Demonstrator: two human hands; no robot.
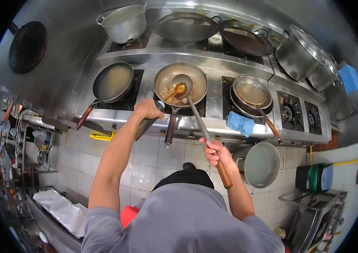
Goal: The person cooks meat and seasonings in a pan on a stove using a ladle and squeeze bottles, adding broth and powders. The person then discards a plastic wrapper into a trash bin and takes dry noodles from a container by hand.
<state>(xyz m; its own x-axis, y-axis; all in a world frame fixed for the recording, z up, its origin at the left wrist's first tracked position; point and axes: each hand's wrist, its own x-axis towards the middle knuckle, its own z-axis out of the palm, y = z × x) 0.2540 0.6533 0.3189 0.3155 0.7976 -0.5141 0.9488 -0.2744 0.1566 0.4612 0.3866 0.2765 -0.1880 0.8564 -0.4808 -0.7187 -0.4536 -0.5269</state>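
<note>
Got a ladle (198, 118) in the right hand (215, 152), in front of the middle pan (161, 78) and slightly to its right; got the fingers curled round the handle, bent rather than spread; got a dark bottle (145, 127) in the left hand (148, 109), just off the left front edge of the middle pan; got those fingers wrapped round it too, though can't tell how the hidden tips sit; got it tipped with its neck toward the middle pan, with what looks like a thin dark stream (171, 96) running to the ladle.

Can also see a big pot (262, 164) on the floor, in front and to the right of the middle pan; can see the ladle's bowl inside the rim of the middle pan, with brown liquid (181, 90) in it; can't tell whether touching the bottom or hovering.

Then a blue cloth (240, 123) on the stove edge (212, 122), right of the middle pan; a black pan (112, 82) with cloudy liquid, just left of it; what looks like a strainer (252, 92) over another pan, to the right; farther back, a deep pot (124, 26) behind-left of the middle pan and a wide flat pan (186, 28) straight behind.
</note>
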